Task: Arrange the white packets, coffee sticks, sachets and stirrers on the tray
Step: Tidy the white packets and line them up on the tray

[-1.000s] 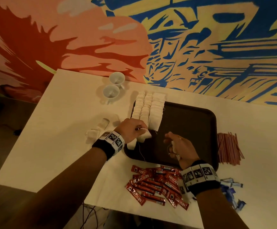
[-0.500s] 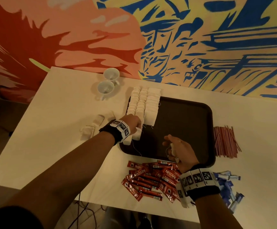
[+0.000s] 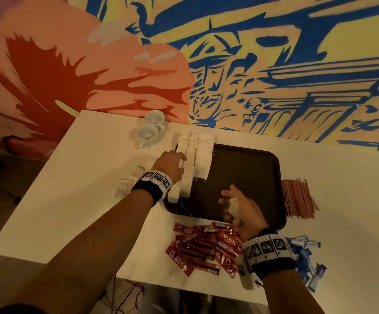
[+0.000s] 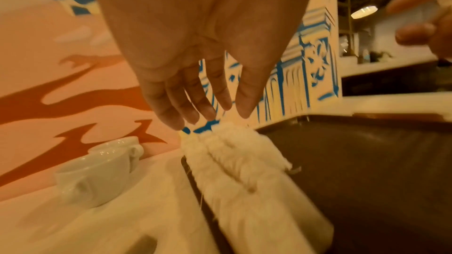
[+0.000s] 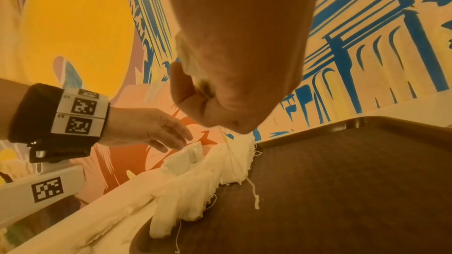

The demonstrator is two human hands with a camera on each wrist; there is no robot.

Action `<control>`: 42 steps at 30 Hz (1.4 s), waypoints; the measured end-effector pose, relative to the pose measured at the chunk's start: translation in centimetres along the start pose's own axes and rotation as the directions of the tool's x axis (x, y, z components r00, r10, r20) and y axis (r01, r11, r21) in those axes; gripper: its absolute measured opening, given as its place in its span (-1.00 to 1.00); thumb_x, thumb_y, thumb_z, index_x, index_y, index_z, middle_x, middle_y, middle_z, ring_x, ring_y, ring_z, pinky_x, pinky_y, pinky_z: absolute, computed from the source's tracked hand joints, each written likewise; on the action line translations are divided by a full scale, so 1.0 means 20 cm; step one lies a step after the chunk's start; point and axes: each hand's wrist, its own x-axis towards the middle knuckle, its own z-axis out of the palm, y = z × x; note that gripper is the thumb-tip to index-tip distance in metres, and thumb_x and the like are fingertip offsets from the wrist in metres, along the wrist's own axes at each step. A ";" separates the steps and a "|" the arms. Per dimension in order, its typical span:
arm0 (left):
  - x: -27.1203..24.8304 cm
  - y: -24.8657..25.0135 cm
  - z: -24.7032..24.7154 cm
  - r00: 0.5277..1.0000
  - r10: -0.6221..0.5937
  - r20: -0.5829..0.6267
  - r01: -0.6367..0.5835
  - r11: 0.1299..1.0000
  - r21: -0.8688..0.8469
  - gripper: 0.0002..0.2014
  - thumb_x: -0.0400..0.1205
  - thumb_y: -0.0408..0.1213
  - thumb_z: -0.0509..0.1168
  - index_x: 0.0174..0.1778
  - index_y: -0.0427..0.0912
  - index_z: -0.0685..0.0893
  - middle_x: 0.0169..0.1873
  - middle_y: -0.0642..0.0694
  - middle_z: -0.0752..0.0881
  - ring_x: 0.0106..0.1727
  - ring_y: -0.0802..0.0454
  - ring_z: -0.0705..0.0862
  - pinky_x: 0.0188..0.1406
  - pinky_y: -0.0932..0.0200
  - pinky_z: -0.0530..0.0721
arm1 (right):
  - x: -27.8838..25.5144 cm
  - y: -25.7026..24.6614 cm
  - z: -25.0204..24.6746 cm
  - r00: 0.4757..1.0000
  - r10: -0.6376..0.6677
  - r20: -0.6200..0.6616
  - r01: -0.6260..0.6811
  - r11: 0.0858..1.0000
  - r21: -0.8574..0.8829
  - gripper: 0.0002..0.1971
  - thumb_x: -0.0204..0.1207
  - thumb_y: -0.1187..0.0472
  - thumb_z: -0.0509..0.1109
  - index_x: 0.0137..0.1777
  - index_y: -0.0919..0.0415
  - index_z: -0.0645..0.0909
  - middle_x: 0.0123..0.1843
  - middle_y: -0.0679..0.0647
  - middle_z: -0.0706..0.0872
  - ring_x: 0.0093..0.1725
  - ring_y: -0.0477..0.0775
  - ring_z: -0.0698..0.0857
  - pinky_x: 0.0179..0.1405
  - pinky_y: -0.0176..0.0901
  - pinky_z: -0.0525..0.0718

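Left hand [image 3: 170,163] moved up the white packets [image 3: 195,155], fingers straight.

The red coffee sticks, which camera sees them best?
The head camera: the red coffee sticks lie in a heap on the table, near the right hand. Neither wrist camera shows them.

**Where we find everything on the table**

At frame centre we see the tray [image 3: 247,175], packets [image 3: 197,155] rowed along its left edge. Cups [image 3: 148,130] sit upper left, stirrers [image 3: 299,200] right, coffee sticks [image 3: 204,248] below, sachets [image 3: 306,259] lower right, loose packets [image 3: 127,183] left.
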 end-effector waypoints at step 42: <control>-1.33 0.30 -0.05 0.989 -0.044 -0.144 -0.116 0.390 -0.914 -0.96 0.66 -0.49 0.35 -0.01 -0.32 0.68 -0.34 -0.16 0.73 -0.37 0.00 0.64 -0.35 0.12 0.67 | -0.73 0.43 0.13 0.902 -0.225 0.369 0.198 0.974 0.109 -0.59 0.65 -0.15 0.42 0.15 0.24 0.72 -0.26 0.10 0.71 -0.38 -0.06 0.56 -0.49 -0.26 0.49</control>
